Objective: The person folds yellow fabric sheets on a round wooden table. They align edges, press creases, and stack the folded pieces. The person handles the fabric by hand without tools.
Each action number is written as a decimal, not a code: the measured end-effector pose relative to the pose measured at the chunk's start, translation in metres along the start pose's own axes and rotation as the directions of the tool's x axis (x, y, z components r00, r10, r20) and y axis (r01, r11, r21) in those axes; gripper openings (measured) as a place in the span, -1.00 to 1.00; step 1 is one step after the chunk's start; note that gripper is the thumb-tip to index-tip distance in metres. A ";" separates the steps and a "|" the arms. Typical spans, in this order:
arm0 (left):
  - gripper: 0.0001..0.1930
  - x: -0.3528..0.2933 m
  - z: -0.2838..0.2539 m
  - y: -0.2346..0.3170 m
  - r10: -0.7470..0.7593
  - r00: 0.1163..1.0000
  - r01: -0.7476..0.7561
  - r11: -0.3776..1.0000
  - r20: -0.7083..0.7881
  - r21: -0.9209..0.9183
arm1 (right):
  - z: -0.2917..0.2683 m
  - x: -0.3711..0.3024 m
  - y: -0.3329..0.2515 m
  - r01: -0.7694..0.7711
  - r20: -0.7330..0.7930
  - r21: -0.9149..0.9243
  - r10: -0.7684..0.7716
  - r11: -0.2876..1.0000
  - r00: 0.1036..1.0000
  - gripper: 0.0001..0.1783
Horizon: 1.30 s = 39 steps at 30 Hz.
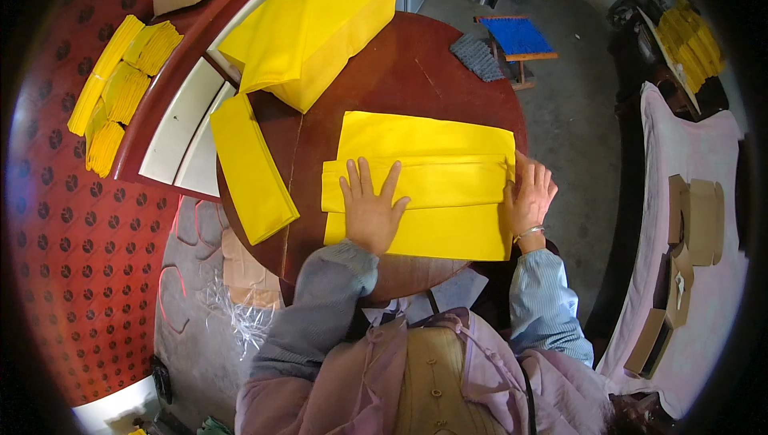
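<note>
A yellow cloth piece (416, 231) lies flat near the front of the round table, with a folded yellow band running across its middle. My left hand (372, 209) rests palm down on the band's left part, fingers spread. At the cloth's right edge, my right hand (530, 195) grips the end of the band between thumb and curled fingers. Some of those fingertips are hidden by the cloth. To the left lies a narrow folded yellow cloth stack (254, 171). Behind it stands a large, bulky yellow cloth pile (316, 31), draped over with a sheet.
The dark red round table (416, 67) holds a grey textured pad (478, 57) at its far right. Bundled yellow cloths (120, 87) lie on the red patterned surface at left. A blue-topped stool (518, 37) stands beyond. Open cardboard boxes (704, 219) rest on a pink-covered surface at right.
</note>
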State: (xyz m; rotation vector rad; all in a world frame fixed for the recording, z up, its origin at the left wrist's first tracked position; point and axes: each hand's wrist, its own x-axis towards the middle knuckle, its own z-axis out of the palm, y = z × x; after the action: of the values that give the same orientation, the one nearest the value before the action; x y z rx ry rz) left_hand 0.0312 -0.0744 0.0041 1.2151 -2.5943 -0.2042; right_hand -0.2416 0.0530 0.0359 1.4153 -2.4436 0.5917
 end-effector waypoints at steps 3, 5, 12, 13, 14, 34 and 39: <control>-0.29 0.003 0.004 0.009 -0.067 0.992 0.058 0.995 0.107 0.083 | 0.000 -0.004 -0.041 0.218 -0.066 0.107 -0.212 0.970 0.975 -0.33; -0.29 0.003 0.004 0.010 -0.076 0.991 0.068 0.995 0.111 0.074 | 0.025 -0.013 -0.089 0.365 0.100 0.222 -0.394 0.904 0.914 -0.40; -0.27 0.001 0.004 0.000 -0.101 0.984 0.085 0.990 0.144 0.116 | 0.031 -0.027 -0.029 0.120 0.334 -0.027 -0.104 0.992 0.937 -0.26; -0.27 0.002 0.005 0.000 -0.083 0.990 0.071 0.991 0.114 0.110 | 0.024 -0.026 -0.013 0.091 0.311 -0.046 -0.072 0.995 0.948 -0.27; -0.27 0.003 0.006 -0.001 -0.081 0.991 0.069 0.992 0.109 0.107 | 0.018 -0.023 -0.005 0.006 0.353 -0.080 0.022 0.997 0.935 -0.27; -0.85 0.001 0.007 -0.024 0.031 0.914 -0.141 0.960 -0.405 -0.244 | 0.033 -0.020 -0.099 0.309 -0.003 0.447 -0.344 0.840 0.939 -0.86; -0.88 0.001 0.003 -0.020 -0.023 0.901 -0.099 0.962 -0.434 -0.256 | 0.033 -0.020 -0.098 0.322 -0.063 0.459 -0.332 0.828 0.941 -0.90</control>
State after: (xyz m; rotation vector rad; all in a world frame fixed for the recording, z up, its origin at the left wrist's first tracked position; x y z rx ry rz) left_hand 0.0445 -0.0879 -0.0038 0.9779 -2.1195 -0.2419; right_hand -0.1469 0.0095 0.0192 1.9733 -2.0696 1.1333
